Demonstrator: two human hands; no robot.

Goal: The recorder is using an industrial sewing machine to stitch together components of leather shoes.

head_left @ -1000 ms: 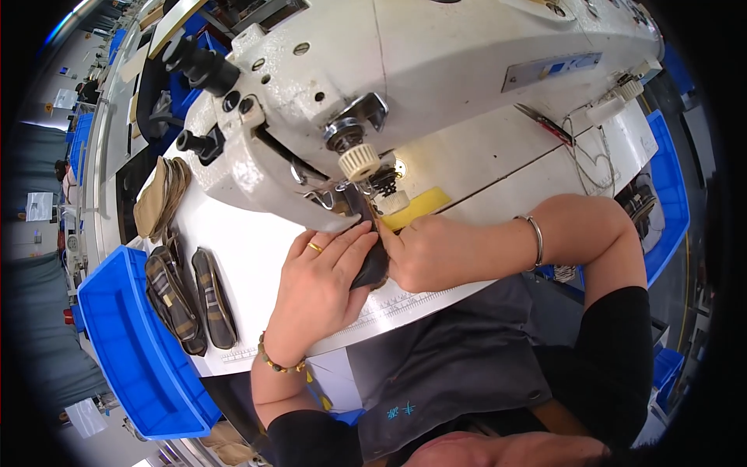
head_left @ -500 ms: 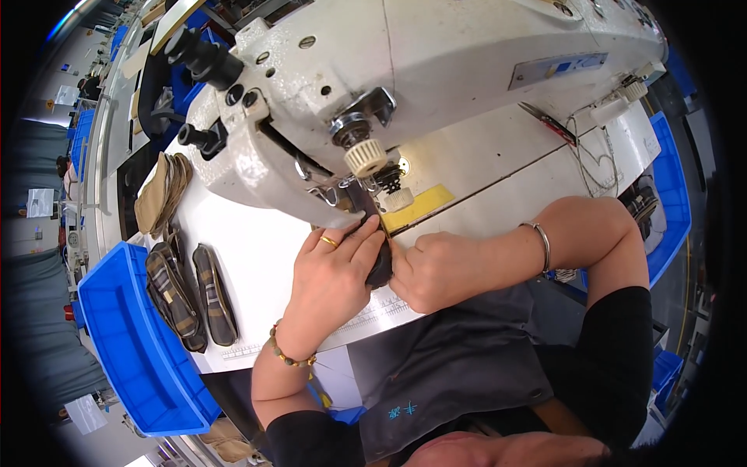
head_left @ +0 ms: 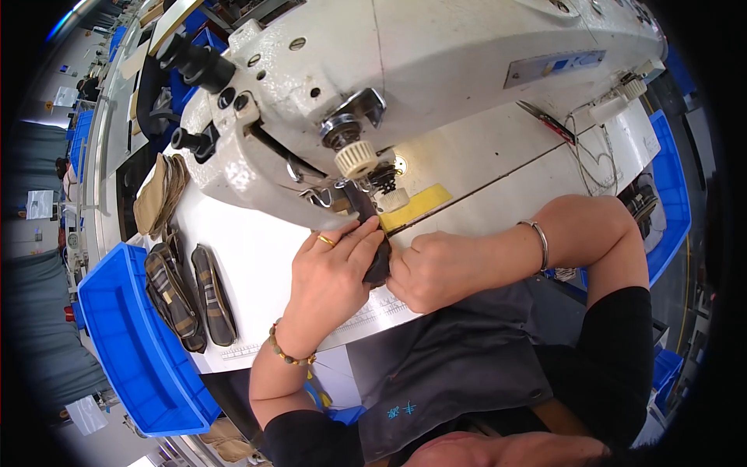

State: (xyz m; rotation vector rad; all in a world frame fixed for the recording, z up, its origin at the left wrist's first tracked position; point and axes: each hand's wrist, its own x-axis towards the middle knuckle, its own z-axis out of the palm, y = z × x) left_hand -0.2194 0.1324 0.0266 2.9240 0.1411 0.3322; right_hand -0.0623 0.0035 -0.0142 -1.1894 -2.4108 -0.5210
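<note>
A white sewing machine [head_left: 436,70] stands over the work table, its needle area partly hidden by the curved head and a cream knob [head_left: 355,159]. A dark fabric piece [head_left: 379,263] runs from beneath that head toward me. My left hand [head_left: 331,268], wearing a ring, presses its fingers along the left side of the cloth, close to the machine head; its thumb is hidden. Curled tight, my right hand [head_left: 436,271] pinches the cloth's right edge. A yellow strip [head_left: 418,205] lies on the machine bed just beyond my hands.
Two plaid fabric cases [head_left: 212,296] lie at the table's left, below stacked tan pieces [head_left: 159,194]. A blue bin [head_left: 140,350] stands beyond that edge, and another blue bin [head_left: 675,194] at the right. Red-handled scissors [head_left: 548,123] rest near a loose cord [head_left: 603,163].
The machine head appears slightly farther left in the picture. Both hands keep nearly the same place and hold on the dark fabric.
</note>
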